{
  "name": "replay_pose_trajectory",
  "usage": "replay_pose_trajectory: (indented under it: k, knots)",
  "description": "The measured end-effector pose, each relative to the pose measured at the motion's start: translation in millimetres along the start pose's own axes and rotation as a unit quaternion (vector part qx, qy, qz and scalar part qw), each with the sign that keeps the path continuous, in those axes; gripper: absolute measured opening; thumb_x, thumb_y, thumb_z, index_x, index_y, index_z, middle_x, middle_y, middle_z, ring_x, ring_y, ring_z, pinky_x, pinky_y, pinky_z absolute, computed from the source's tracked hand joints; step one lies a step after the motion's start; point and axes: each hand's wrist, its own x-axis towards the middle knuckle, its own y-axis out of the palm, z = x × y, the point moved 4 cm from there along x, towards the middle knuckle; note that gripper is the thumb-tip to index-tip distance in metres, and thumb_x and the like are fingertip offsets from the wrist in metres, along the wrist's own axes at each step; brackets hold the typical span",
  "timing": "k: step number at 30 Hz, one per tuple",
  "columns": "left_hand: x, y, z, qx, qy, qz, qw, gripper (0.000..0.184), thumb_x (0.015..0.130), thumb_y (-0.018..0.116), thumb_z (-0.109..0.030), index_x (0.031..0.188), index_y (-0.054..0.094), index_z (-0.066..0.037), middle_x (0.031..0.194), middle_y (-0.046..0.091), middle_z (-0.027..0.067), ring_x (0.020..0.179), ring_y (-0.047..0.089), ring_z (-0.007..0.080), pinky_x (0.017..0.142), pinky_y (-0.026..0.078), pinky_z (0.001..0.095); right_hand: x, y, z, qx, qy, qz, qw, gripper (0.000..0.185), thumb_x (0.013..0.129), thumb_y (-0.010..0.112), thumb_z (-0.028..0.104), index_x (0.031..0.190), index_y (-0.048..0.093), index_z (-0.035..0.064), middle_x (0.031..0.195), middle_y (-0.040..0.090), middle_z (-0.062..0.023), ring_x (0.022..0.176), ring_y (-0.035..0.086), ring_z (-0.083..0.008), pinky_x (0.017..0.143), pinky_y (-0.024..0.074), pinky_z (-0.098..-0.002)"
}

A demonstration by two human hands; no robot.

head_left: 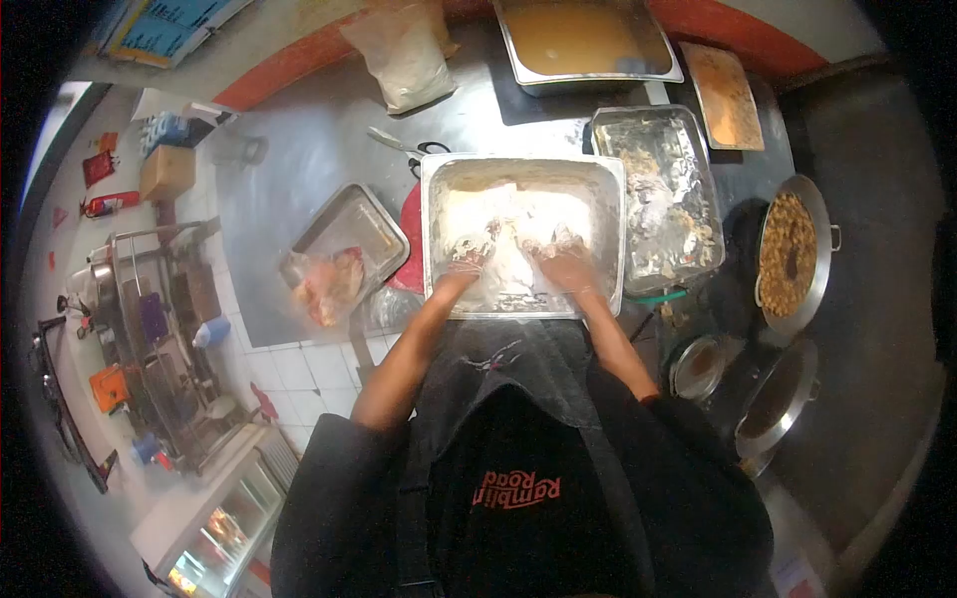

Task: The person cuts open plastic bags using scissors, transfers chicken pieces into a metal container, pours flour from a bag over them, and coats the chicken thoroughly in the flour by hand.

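Observation:
A deep rectangular metal pan [431,214] of white flour [503,194] stands in front of me. My left hand [467,257] is down in the flour at the pan's near left, in a thin clear plastic glove, fingers curled and caked with flour. Opposite it, my right hand [564,263] is gloved too, its floury fingers bent inward. Between the two hands lies a whitish flour-covered mound [511,261]. What the fingers close around is buried in flour, and I cannot make it out.
Left of the pan, a clear bag of raw meat [329,287] rests on a metal tray [344,214]. Scissors [404,147] and a bag of white powder [404,65] lie behind. At right are a flour-crusted tray [663,199] and a wok of browned pieces [788,254]. Brownish liquid fills another pan [588,75].

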Motion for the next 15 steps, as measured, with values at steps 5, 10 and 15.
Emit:
replay_pose_trajectory:
  k: [5, 10, 15]
  knots:
    - [13.7, 3.1, -9.9, -0.089, 0.004, -0.092, 0.992, 0.053, 0.095, 0.037, -0.029, 0.145, 0.025, -0.017, 0.15, 0.023, 0.0134, 0.138, 0.019, 0.0307, 0.115, 0.013, 0.0419, -1.7, -9.3, 11.3, 0.219, 0.006, 0.053, 0.974, 0.072, 0.092, 0.031, 0.06, 0.141, 0.033, 0.008, 0.144, 0.034, -0.0186, 0.134, 0.032, -0.029, 0.111, 0.0233, -0.0422]
    - [26.4, 11.9, 10.2, -0.149, 0.015, -0.071, 0.986, 0.054, 0.095, 0.038, -0.028, 0.145, 0.022, -0.017, 0.15, 0.022, 0.0144, 0.138, 0.019, 0.031, 0.115, 0.013, 0.0414, 19.2, -6.4, -13.8, 0.128, -0.046, 0.032, 0.99, 0.063, 0.093, 0.03, 0.056, 0.133, 0.046, 0.0103, 0.135, 0.047, -0.0167, 0.124, 0.045, -0.0292, 0.106, 0.0298, -0.0377]
    - [58.4, 49.0, 22.9, -0.129, 0.086, -0.069, 0.985, 0.055, 0.095, 0.038, -0.027, 0.146, 0.02, -0.017, 0.149, 0.022, 0.0156, 0.138, 0.019, 0.0313, 0.115, 0.013, 0.0409, 80.0, 61.0, -42.1, -0.028, -0.114, -0.061, 0.991, 0.069, 0.092, 0.023, 0.059, 0.135, 0.044, 0.0083, 0.129, 0.052, -0.0179, 0.118, 0.05, -0.0316, 0.104, 0.0324, -0.0376]
